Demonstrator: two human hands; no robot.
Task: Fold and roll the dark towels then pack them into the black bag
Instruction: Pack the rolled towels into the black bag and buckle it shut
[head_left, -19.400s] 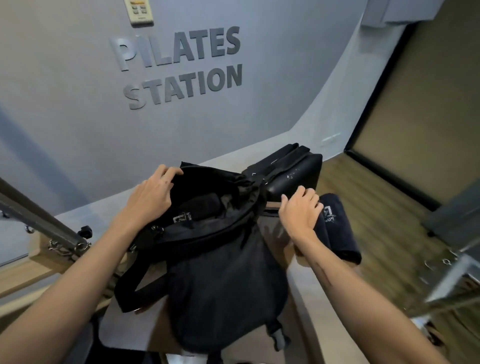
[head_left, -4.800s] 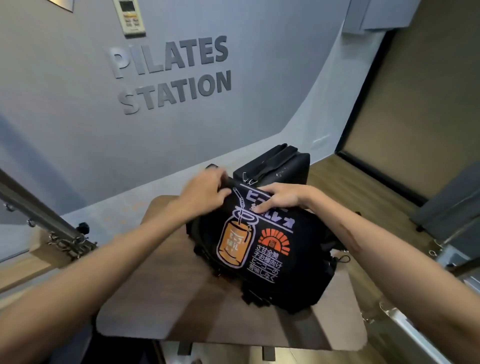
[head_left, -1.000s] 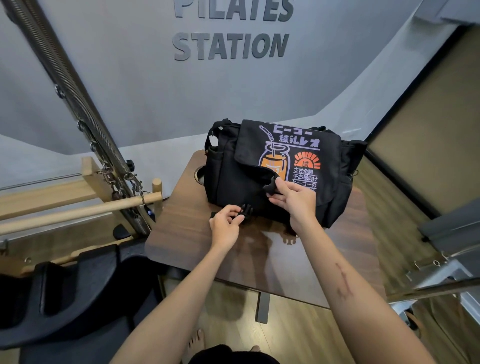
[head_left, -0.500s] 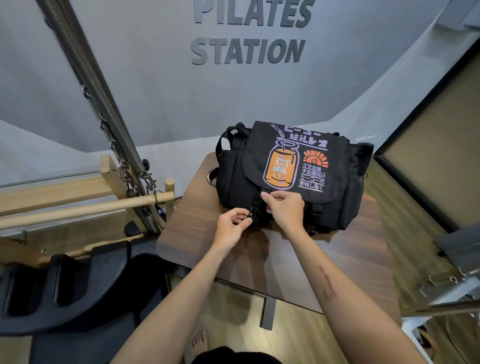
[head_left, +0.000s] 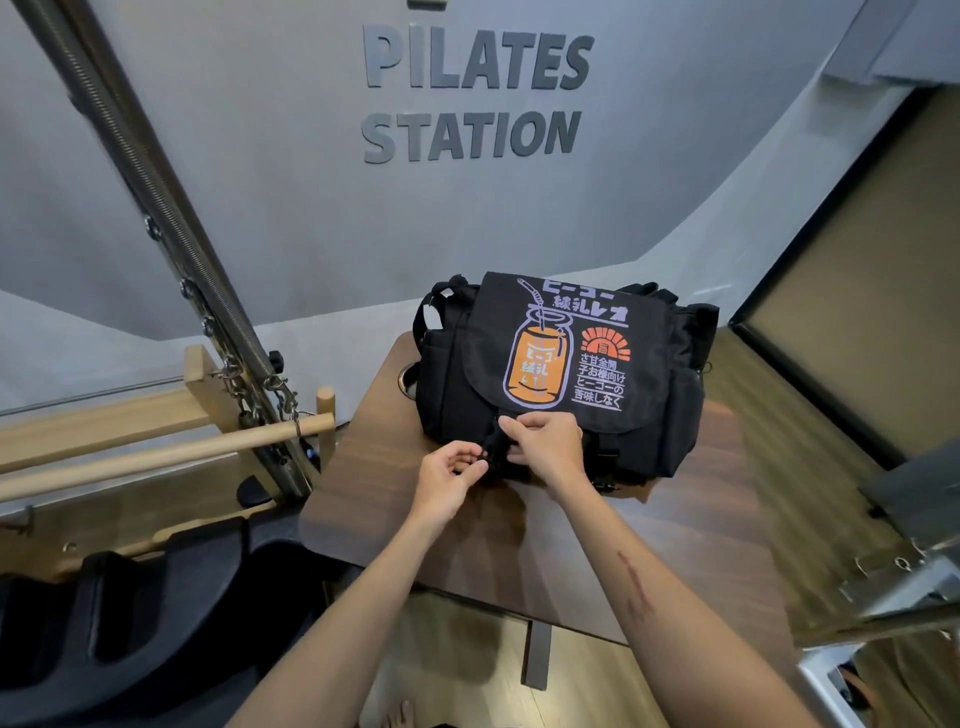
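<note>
Clipping the bag (head_left: 561, 374) shut on the table (head_left: 675, 530).

Both hands pinch the buckle (head_left: 491, 447) at the front of the flap (head_left: 566, 358): the left hand (head_left: 449, 478) grips the lower piece, and the right hand (head_left: 550, 441) grips the upper piece just above it. No towels show, so they are likely packed inside. It may not have clicked yet; next, push the two pieces straight together.
</note>
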